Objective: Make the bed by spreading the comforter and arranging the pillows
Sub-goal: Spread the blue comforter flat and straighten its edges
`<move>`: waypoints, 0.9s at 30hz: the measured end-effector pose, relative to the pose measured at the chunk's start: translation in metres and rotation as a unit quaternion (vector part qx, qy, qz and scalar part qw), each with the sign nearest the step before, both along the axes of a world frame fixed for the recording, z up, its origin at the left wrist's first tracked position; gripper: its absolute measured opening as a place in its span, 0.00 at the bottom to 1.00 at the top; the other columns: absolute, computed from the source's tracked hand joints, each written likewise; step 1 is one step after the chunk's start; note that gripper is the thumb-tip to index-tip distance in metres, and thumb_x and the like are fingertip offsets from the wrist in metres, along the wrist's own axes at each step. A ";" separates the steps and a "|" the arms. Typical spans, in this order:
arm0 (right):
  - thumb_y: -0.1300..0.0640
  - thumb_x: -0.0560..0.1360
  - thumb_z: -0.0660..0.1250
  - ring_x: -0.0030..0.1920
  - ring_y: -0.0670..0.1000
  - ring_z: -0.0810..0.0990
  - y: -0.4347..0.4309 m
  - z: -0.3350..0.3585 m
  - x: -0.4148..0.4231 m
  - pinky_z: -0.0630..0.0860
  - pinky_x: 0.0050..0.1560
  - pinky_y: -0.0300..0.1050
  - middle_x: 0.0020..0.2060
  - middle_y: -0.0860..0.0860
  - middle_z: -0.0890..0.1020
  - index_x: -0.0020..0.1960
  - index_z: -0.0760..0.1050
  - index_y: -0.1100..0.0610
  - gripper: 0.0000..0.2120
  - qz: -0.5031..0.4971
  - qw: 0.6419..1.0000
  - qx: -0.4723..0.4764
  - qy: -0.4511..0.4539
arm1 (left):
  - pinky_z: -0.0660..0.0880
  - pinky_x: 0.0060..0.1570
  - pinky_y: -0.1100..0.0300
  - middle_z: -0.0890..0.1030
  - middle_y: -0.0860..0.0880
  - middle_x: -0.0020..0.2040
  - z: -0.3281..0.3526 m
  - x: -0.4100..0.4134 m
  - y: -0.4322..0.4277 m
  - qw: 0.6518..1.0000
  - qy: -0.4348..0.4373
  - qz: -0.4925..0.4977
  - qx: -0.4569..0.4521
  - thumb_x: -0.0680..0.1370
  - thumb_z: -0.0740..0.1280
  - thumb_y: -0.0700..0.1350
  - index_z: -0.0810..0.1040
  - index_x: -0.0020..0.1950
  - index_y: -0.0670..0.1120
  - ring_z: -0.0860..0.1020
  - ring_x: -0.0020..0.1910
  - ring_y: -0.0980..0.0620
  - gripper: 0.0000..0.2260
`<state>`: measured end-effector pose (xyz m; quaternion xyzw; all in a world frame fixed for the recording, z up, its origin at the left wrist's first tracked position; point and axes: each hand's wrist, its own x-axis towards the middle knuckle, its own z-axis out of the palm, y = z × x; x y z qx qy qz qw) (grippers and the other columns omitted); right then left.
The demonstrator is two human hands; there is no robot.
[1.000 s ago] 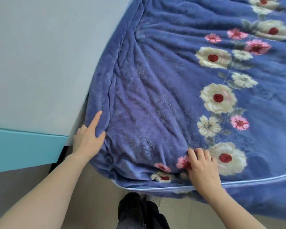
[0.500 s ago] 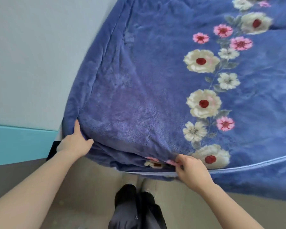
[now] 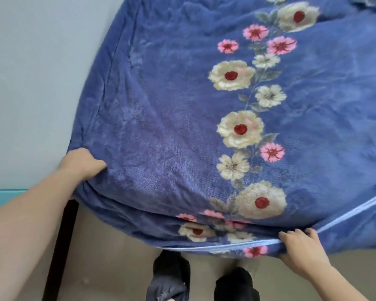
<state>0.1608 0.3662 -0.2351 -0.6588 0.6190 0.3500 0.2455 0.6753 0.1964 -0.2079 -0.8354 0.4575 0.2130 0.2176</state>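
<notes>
Comforter (image 3: 182, 127), edge in left hand (image 3: 83, 162), right hand (image 3: 302, 248)

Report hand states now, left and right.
Left hand: closed, holding the comforter at its near-left corner.
Right hand: closed, fingers curled over the comforter's piped front edge.

A bedroom: a floral comforter (image 3: 204, 127) covers a bed beside the wall (image 3: 41, 72).

Left hand (image 3: 83, 164), right hand (image 3: 302, 252) bare; forearms (image 3: 26, 224) bare; dark trousers (image 3: 169, 276)
</notes>
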 end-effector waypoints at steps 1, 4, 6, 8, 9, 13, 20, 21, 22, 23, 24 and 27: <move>0.45 0.58 0.61 0.39 0.53 0.83 0.001 -0.002 -0.002 0.63 0.46 0.51 0.32 0.49 0.81 0.38 0.78 0.49 0.13 -0.015 0.996 -0.062 -0.055 | 0.71 0.56 0.51 0.77 0.37 0.60 0.003 -0.007 -0.005 1.000 -0.012 0.008 0.007 0.70 0.63 0.54 0.75 0.60 0.38 0.74 0.60 0.36 0.25; 0.47 0.61 0.66 0.48 0.50 0.77 -0.018 0.004 0.015 0.64 0.48 0.47 0.46 0.46 0.80 0.53 0.76 0.50 0.20 -0.030 0.945 -0.229 -0.231 | 0.63 0.66 0.45 0.63 0.34 0.71 0.002 -0.062 0.015 0.998 -0.001 0.058 -0.037 0.74 0.64 0.51 0.60 0.72 0.36 0.63 0.68 0.32 0.32; 0.54 0.60 0.71 0.56 0.53 0.72 -0.044 0.015 0.021 0.64 0.53 0.50 0.56 0.52 0.78 0.61 0.74 0.54 0.28 -0.006 0.917 -0.321 -0.236 | 0.57 0.70 0.43 0.54 0.33 0.75 -0.008 -0.122 0.047 0.992 0.044 0.036 -0.112 0.75 0.64 0.46 0.53 0.76 0.37 0.55 0.72 0.32 0.34; 0.55 0.58 0.74 0.61 0.57 0.72 -0.068 0.015 0.004 0.62 0.57 0.56 0.60 0.55 0.76 0.63 0.73 0.55 0.32 0.030 0.931 -0.326 -0.161 | 0.53 0.72 0.43 0.50 0.35 0.77 -0.019 -0.193 0.084 0.984 0.078 -0.052 -0.150 0.74 0.66 0.45 0.51 0.77 0.39 0.50 0.75 0.34 0.37; 0.54 0.58 0.75 0.59 0.58 0.74 -0.074 0.012 -0.018 0.62 0.56 0.57 0.58 0.55 0.77 0.60 0.74 0.55 0.31 0.048 0.942 -0.303 -0.138 | 0.54 0.72 0.43 0.48 0.37 0.78 -0.021 -0.236 0.100 0.978 0.100 -0.096 -0.155 0.73 0.67 0.46 0.49 0.78 0.40 0.47 0.76 0.36 0.39; 0.62 0.58 0.77 0.36 0.55 0.77 -0.071 0.006 -0.065 0.67 0.41 0.47 0.33 0.51 0.77 0.37 0.72 0.54 0.15 0.096 0.944 -0.265 -0.173 | 0.55 0.73 0.46 0.47 0.47 0.80 -0.025 -0.356 0.145 0.968 0.156 -0.130 -0.144 0.72 0.67 0.46 0.49 0.79 0.49 0.44 0.78 0.43 0.40; 0.62 0.74 0.58 0.54 0.57 0.75 -0.068 0.056 -0.149 0.65 0.56 0.51 0.50 0.54 0.81 0.53 0.75 0.56 0.11 0.064 0.948 -0.162 -0.268 | 0.62 0.68 0.44 0.56 0.40 0.76 0.002 -0.481 0.143 0.982 0.166 0.054 -0.073 0.75 0.64 0.43 0.55 0.76 0.41 0.56 0.73 0.38 0.32; 0.61 0.73 0.57 0.54 0.57 0.76 -0.070 0.061 -0.174 0.66 0.57 0.52 0.50 0.53 0.81 0.52 0.75 0.56 0.12 0.048 0.946 -0.191 -0.256 | 0.61 0.68 0.44 0.57 0.40 0.75 0.007 -0.498 0.138 0.980 0.176 0.046 -0.084 0.75 0.64 0.42 0.56 0.76 0.41 0.56 0.72 0.38 0.31; 0.61 0.71 0.55 0.55 0.57 0.76 -0.073 0.066 -0.203 0.66 0.57 0.52 0.50 0.52 0.81 0.52 0.76 0.55 0.15 0.025 0.945 -0.222 -0.241 | 0.61 0.68 0.44 0.58 0.40 0.75 0.010 -0.518 0.132 0.976 0.193 0.031 -0.101 0.75 0.64 0.41 0.58 0.76 0.41 0.56 0.72 0.39 0.31; 0.60 0.69 0.54 0.56 0.56 0.77 -0.077 0.072 -0.231 0.67 0.58 0.51 0.50 0.51 0.82 0.52 0.76 0.55 0.17 0.004 0.945 -0.242 -0.221 | 0.60 0.68 0.44 0.59 0.40 0.75 0.013 -0.537 0.127 0.971 0.210 0.007 -0.116 0.74 0.65 0.41 0.59 0.75 0.41 0.57 0.72 0.39 0.31; 0.60 0.67 0.54 0.58 0.55 0.76 -0.081 0.081 -0.266 0.67 0.58 0.51 0.53 0.51 0.81 0.54 0.77 0.55 0.19 -0.012 0.946 -0.256 -0.200 | 0.60 0.69 0.45 0.60 0.40 0.74 0.016 -0.563 0.121 0.964 0.229 -0.020 -0.133 0.73 0.65 0.41 0.61 0.75 0.41 0.58 0.72 0.39 0.30; 0.64 0.68 0.59 0.65 0.55 0.72 -0.100 0.105 -0.343 0.65 0.61 0.50 0.62 0.52 0.77 0.63 0.74 0.56 0.24 -0.036 0.956 -0.260 -0.135 | 0.58 0.71 0.49 0.64 0.42 0.73 0.025 -0.628 0.099 0.935 0.301 -0.080 -0.170 0.74 0.65 0.42 0.63 0.74 0.41 0.60 0.72 0.42 0.29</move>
